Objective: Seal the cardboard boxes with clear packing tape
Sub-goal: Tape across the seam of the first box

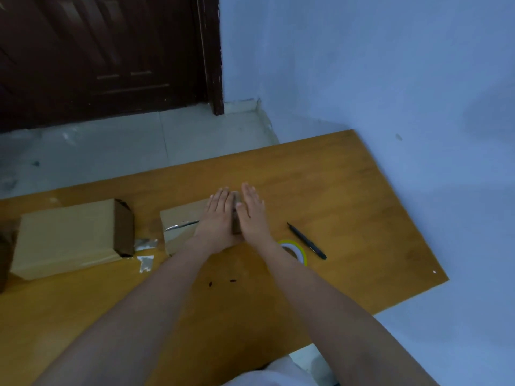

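Note:
A small cardboard box [178, 222] lies mid-table with a shiny strip of clear tape [181, 226] along its top seam. My left hand [218, 218] lies flat on the box's right part, fingers together and stretched out. My right hand [252, 214] lies flat beside it, pressed over the box's right end, palm down. A larger cardboard box [67, 238] lies to the left, its right end flap open. The tape roll [295, 250], with a yellow-green rim, lies just right of my right forearm, partly hidden by it.
A black pen [306, 240] lies right of the tape roll. Scraps of clear tape [145, 253] lie between the two boxes. The wooden table [348, 190] ends at the blue wall on the right; a tiled floor and dark door lie beyond its far edge.

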The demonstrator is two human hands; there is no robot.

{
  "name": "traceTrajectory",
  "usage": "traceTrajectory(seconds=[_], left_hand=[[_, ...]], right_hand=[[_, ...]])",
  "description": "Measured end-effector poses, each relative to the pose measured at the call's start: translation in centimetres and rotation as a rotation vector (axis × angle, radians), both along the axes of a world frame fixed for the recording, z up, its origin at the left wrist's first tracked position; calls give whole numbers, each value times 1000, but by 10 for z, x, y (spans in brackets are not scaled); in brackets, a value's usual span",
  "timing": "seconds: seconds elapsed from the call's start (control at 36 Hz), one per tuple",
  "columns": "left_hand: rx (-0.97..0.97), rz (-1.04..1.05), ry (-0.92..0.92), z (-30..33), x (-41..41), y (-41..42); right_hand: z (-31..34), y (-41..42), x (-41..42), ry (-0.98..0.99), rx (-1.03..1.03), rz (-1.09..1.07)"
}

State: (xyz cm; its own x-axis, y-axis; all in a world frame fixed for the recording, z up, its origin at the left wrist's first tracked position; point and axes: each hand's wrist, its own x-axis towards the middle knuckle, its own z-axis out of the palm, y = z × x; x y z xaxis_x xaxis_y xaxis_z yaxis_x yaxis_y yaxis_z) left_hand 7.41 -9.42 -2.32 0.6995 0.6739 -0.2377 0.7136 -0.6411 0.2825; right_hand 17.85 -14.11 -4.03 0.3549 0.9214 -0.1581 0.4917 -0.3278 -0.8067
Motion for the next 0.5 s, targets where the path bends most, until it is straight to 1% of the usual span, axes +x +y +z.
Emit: traceTrajectory(seconds=[0.08,0.11,0.19,0.22,0.33,0.42,0.5], left_hand=[[-35,18,-43,1,0,1],[-44,24,-64,1,0,0],[-53,36,-79,1,0,2],[-57,37,-78,1,1,2],[-74,27,-86,-1,0,3],[-61,10,-62,-3,-1,5],[-67,18,-61,-3,1,7]], right_hand=[[-5,11,3,142,-23,-18],[-6,13,3,233,-30,-29],[-12,20,2,610,-70,-95],[-14,21,1,679,-88,-114],[-13,22,7,808,-117,-126],[-9,27,14,841,-165,-100],[-15,33,14,837,-204,-130]])
